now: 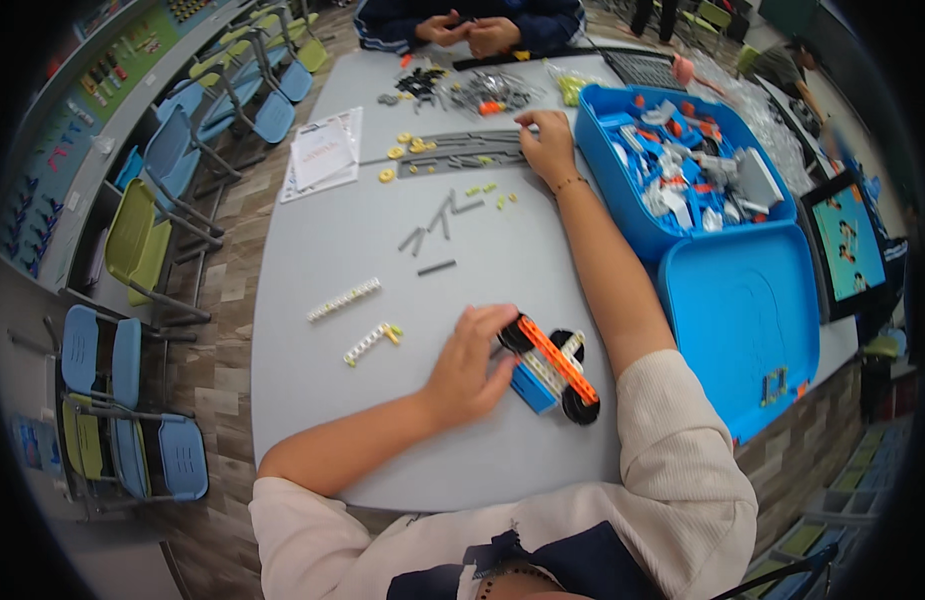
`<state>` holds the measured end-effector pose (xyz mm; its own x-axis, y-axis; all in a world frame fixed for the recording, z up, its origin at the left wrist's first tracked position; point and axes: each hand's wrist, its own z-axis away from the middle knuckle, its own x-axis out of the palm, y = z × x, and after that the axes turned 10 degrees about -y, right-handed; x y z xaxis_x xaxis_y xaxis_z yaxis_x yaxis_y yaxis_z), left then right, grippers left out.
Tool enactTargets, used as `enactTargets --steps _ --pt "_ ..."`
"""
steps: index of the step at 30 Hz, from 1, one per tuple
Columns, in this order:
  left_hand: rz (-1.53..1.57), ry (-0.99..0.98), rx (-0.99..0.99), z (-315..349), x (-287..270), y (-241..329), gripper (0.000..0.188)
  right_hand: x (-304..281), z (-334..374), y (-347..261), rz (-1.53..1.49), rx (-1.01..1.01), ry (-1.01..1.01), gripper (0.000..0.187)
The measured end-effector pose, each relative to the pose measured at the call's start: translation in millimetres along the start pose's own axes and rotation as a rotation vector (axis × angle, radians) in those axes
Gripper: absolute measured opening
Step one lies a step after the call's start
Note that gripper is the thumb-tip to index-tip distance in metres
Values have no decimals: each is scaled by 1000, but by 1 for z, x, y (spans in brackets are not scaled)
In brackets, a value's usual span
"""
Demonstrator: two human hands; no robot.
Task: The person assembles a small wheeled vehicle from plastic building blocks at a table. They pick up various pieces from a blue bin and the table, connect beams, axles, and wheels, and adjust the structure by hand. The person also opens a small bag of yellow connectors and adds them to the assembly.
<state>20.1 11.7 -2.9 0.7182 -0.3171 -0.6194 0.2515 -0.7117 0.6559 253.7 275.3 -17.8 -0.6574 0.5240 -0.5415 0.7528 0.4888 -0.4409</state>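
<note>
My left hand [470,368] is closed around the left end of a small building-block vehicle, with its fingers and thumb about a black wheel. The vehicle [560,358] has an orange beam, white beams, a blue block and black wheels, and rests on the table near me. Stretched far forward, my right hand [549,150] is at the right end of a row of grey axles [467,150], fingers curled down; what they touch is hidden. Left of the vehicle lie a long white beam [344,300] and a shorter white beam with a yellow-green piece [372,343].
Several loose grey axles [442,225] lie mid-table. A blue bin [622,215] of parts stands at right, its blue lid [737,330] nearer me, beside a tablet [847,245]. Papers [324,155] lie at left. Across the table another person's hands [472,33] work.
</note>
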Motion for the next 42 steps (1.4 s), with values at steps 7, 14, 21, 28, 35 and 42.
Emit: enactTargets --steps 7,14,21,28,35,42 --pt "17 48 39 -3 1 -1 58 -29 35 -29 13 59 -5 15" --pt "-45 47 -13 -1 0 4 60 -54 79 -59 -41 57 37 16" --pt "-102 37 -195 3 1 1 54 -73 114 -83 -211 189 57 16" --pt "-74 -82 -258 0 -1 -4 46 -106 147 -117 -563 461 -32 17" --pt "-41 -1 -228 3 -2 -1 43 -154 182 -174 -936 408 -335 30" --pt "391 44 -103 5 7 23 46 -174 204 -209 -498 172 -463 58"
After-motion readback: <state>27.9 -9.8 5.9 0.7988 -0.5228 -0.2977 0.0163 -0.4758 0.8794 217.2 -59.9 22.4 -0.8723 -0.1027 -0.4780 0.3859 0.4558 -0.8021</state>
